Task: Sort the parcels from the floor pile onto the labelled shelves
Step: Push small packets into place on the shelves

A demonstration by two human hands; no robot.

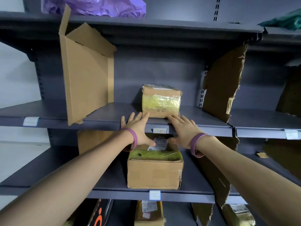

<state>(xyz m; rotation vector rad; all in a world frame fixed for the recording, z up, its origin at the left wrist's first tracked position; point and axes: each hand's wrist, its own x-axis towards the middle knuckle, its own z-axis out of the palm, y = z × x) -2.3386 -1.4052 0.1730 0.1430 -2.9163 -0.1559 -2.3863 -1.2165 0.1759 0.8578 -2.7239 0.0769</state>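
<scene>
Left hand (138,126) spread flat, fingers splayed, fingertips at the lower left front corner of the small taped parcel (161,101); nothing pinched. Right hand (183,128) likewise open and flat, fingertips at the parcel's lower right front corner. Cannot tell for sure whether fingertips touch the cardboard or sit just short of it. Purple wristbands on both wrists.

Parcel upright on the middle shelf (203,118), set back from the front lip, well apart from the cardboard divider (86,75) on the left and the torn cardboard sheet (223,82) on the right. Lies straight ahead of both hands and slightly above the wrists, centred between them; long axis across the shelf, left to right, yellowish tape over the front face. Neither hand clearly nearer: both flank the front bottom edge about evenly.

Probably the end of placing, or a last push back: an even shove from both palms would keep the parcel square, a one-sided push would likely turn it.

Shelf label (160,130) on the lip directly below, between the wrists. Below, a larger carton (154,172) on the lower shelf, with its own label (154,195). Above, a purple plastic bag (97,5) on the top shelf.
</scene>
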